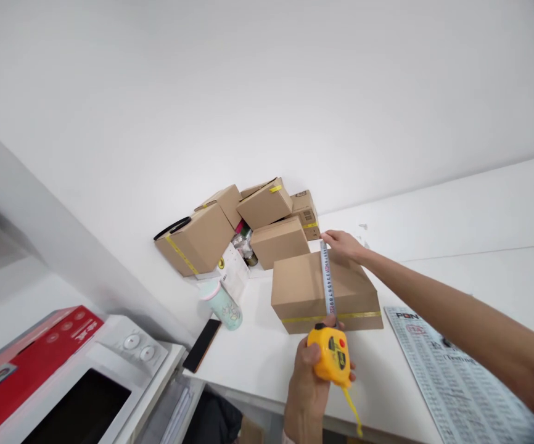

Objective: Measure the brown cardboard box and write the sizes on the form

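Note:
My left hand [308, 376] is wrapped round a yellow tape measure [332, 354] with a red button and a hanging yellow strap, in front of a closed cardboard box [299, 277]. The pulled-out blade [326, 274] lies across the top of the box from front to back, its numbers facing up. At the far edge my right hand [342, 242] pinches the blade's end, the arm reaching over the box's right side. A yellow strip runs along the box's front face. The blade's very tip is hidden by the fingers.
More cardboard boxes [267, 203] are piled against the wall behind. Left of the box stand a mint-green tumbler [223, 305] and a dark flat strip [202, 345]. A printed sheet [461, 370] lies right. A microwave [86, 394] with a red box [31, 351] sits lower left.

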A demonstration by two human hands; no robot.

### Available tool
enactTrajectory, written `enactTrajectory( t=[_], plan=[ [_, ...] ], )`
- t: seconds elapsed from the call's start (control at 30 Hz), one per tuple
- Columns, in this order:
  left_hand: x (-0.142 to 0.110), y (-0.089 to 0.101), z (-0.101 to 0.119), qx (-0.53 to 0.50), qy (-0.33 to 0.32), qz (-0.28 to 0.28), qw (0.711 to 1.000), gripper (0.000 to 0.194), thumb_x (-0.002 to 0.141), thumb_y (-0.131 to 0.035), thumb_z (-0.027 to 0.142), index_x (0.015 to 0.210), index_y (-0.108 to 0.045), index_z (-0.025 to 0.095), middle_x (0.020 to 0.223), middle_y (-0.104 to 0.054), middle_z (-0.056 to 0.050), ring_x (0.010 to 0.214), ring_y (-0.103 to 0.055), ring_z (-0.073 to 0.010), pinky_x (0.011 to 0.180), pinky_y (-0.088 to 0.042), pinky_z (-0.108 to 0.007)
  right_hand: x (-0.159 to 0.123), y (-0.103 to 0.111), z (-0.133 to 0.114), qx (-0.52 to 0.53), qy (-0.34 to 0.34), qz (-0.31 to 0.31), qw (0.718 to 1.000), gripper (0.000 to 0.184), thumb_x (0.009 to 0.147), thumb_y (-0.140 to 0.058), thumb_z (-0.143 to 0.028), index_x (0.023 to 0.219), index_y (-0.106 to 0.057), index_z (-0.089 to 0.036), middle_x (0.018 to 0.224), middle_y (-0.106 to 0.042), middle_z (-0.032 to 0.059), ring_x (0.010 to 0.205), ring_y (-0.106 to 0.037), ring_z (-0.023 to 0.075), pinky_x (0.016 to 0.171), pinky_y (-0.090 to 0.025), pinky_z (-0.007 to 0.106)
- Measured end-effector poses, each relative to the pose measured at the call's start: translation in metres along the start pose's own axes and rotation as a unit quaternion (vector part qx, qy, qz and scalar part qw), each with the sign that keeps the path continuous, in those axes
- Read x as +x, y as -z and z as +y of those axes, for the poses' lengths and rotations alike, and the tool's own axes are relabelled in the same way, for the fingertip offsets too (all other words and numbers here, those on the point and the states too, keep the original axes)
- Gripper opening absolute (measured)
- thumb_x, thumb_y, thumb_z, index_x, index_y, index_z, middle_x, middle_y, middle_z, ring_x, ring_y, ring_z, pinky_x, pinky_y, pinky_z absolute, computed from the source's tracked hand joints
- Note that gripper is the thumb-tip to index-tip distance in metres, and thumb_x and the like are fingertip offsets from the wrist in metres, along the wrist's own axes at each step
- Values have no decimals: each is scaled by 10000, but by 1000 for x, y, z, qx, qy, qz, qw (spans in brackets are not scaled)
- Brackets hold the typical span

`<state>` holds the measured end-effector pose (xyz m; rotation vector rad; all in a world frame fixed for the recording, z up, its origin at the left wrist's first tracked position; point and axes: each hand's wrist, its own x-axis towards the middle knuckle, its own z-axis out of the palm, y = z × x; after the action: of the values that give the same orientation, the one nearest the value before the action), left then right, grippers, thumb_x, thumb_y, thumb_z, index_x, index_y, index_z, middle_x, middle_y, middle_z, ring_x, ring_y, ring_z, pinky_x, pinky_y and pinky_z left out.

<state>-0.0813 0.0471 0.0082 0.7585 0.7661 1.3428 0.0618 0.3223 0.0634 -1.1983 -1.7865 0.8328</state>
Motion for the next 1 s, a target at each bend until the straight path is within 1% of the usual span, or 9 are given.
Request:
enactTrajectory(
  t=[0.07, 0.13, 0.27, 0.37, 0.5, 0.63, 0.77, 0.9, 1.0],
  plan=[
    [8, -5, 2, -10, -1, 26, 1000, 680, 621, -841, 586, 1161, -742, 185, 1340, -582, -167, 718, -679, -206, 656, -565, -367, 0, -11, 5, -38, -2, -12, 999, 440, 977, -409, -485, 1100, -730, -211, 1146, -752, 111, 1095, -652, 304, 943, -472, 378],
    [16, -6, 4, -13, 5, 42, 999, 649, 635, -842, 566, 1151, -734, 188, 1355, -573, -160, 730, -677, -205, 687, -564, -378, -2, -18, 10, -76, -1, -31, 997, 497, 1003, -326, -427, 1268, -676, -194, 1332, -687, 132, 1221, -610, 320, 1036, -429, 425],
    [26, -9, -1, -15, 4, 63, 998, 658, 648, -834, 576, 1151, -721, 168, 1273, -607, -160, 724, -675, -209, 681, -573, -387, -4, -25, 15, -136, 17, -70, 988, 577, 1021, -222, -458, 1395, -613, -257, 1438, -627, 95, 1324, -550, 332, 1127, -333, 514],
    [29, -14, -7, -16, -1, 75, 997, 667, 641, -842, 574, 1149, -711, 162, 1229, -627, -160, 762, -690, -234, 663, -579, -377, 0, -29, 18, -179, 22, -88, 980, 618, 1018, -179, -501, 1376, -631, -278, 1388, -664, 95, 1296, -562, 351, 1103, -337, 553],
    [26, -19, -10, -10, -2, 76, 997, 643, 655, -833, 560, 1126, -708, 141, 1129, -658, -157, 757, -696, -250, 635, -579, -375, 5, -35, 23, -229, 32, -102, 968, 593, 1016, -203, -504, 1205, -716, -275, 1254, -729, 108, 1208, -587, 366, 1044, -353, 574],
    [21, -20, -12, -1, -3, 85, 996, 671, 648, -840, 551, 1163, -708, 142, 1174, -649, -161, 761, -697, -246, 648, -584, -383, 4, -38, 25, -253, 48, -103, 961, 548, 1023, -214, -486, 1169, -708, -301, 1255, -723, 86, 1187, -575, 352, 1031, -337, 564],
    [19, -19, -13, -3, 5, 98, 995, 686, 627, -851, 534, 1178, -713, 149, 1245, -626, -160, 755, -690, -227, 660, -583, -375, 1, -37, 25, -255, 48, -102, 960, 555, 1026, -210, -482, 1169, -706, -279, 1255, -715, 106, 1185, -568, 355, 1031, -330, 554],
    [19, -20, -15, 0, 1, 97, 995, 663, 630, -852, 531, 1149, -720, 140, 1185, -651, -151, 673, -664, -191, 645, -574, -361, -1, -38, 19, -233, 43, -101, 966, 537, 1013, -261, -497, 1111, -733, -261, 1229, -725, 125, 1191, -566, 378, 1039, -327, 581],
    [16, -17, -16, 9, -11, 87, 996, 693, 620, -859, 549, 1172, -721, 153, 1192, -659, -154, 713, -681, -215, 650, -577, -358, -3, -28, 12, -195, 29, -96, 976, 580, 1008, -265, -534, 1159, -742, -241, 1266, -715, 136, 1212, -573, 382, 1072, -334, 569]
  ],
)
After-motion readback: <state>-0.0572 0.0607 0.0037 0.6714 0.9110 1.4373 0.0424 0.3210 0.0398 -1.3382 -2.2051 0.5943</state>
